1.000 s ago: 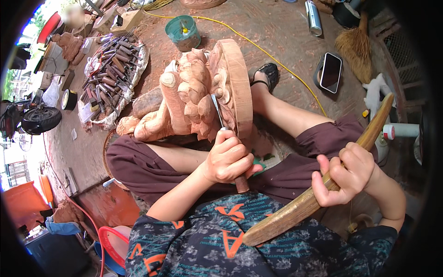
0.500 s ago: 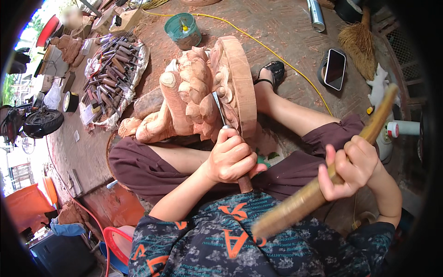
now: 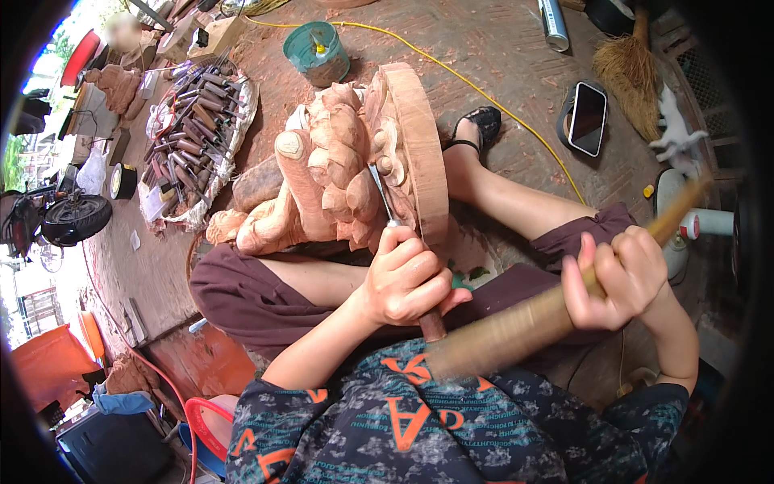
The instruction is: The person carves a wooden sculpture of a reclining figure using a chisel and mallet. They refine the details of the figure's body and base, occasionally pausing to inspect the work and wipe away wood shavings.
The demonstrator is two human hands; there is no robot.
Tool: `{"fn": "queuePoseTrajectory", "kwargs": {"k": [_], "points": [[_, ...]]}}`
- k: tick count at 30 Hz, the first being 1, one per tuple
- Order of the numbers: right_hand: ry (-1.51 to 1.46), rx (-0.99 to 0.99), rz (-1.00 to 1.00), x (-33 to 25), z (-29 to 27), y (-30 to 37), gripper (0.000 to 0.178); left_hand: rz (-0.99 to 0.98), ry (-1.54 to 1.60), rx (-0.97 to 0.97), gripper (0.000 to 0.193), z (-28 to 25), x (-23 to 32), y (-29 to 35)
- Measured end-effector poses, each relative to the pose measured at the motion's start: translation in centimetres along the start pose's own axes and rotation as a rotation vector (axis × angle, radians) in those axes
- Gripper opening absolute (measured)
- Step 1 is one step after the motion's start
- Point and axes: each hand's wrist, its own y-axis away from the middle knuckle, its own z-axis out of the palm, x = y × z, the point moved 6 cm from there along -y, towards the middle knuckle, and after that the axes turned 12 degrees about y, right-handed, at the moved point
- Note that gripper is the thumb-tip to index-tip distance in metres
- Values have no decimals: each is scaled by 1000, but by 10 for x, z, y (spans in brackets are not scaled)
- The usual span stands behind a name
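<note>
A reddish wood carving (image 3: 339, 173) lies on its side between my legs, its round flat base turned to the right. My left hand (image 3: 409, 278) is wrapped around the handle of a carving chisel (image 3: 380, 189). The chisel's steel tip touches the carved folds near the base, and its wooden handle end (image 3: 433, 324) points back toward my shirt. In my right hand (image 3: 617, 278) is a wooden mallet (image 3: 508, 335), gripped around its narrower part. Its thick end, blurred by motion, is beside the chisel's handle end; whether they touch I cannot tell.
Many chisels (image 3: 193, 141) lie heaped on a cloth at the left. A teal bucket (image 3: 317, 55) stands beyond the carving. A yellow cord (image 3: 484, 93) crosses the floor. To the right are a phone (image 3: 587, 119), a straw broom (image 3: 629, 77) and a white cat (image 3: 676, 129).
The mallet's thick end has swung up and left, closer to the chisel's handle end. My left hand and the chisel have hardly moved. The cat's pose has shifted.
</note>
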Motion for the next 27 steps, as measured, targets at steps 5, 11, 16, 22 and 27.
{"fn": "queuePoseTrajectory", "kwargs": {"k": [5,11,16,22,27], "points": [[-167,109,-34,1,-2,4,49,7,-25,-20,31,-1,2,3],[-181,74,142,4,1,1,47,256,-19,57,31,-15,23,-10],[-215,120,193,0,-2,1,46,17,-15,84,30,1,17,-5],[-239,106,182,1,-2,2,47,-63,-25,126,30,9,16,-1],[-270,170,126,-1,0,7,48,-36,-84,135,32,18,11,1]]}}
